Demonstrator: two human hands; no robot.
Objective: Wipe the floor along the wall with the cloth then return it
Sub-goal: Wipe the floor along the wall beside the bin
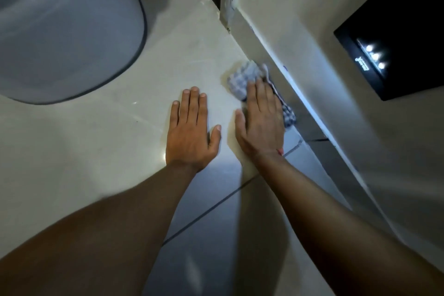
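Two bare hands lie flat, fingers spread — the left hand (pixel 192 132) on the glossy pale tiled floor (pixel 96 151), the right hand (pixel 260 122) pressing the grey-and-white checked cloth (pixel 245 77) against the wall's skirting (pixel 283 86), hiding its middle. A blurred grey rounded fixture (pixel 60 31) is cut off upper left.

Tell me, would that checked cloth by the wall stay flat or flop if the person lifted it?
The cloth would probably flop: it already lies bunched and creased under the right hand. It looks thin, so likely light. On the glossy floor tile it should slide easily when pushed, though it may crumple against the skirting.
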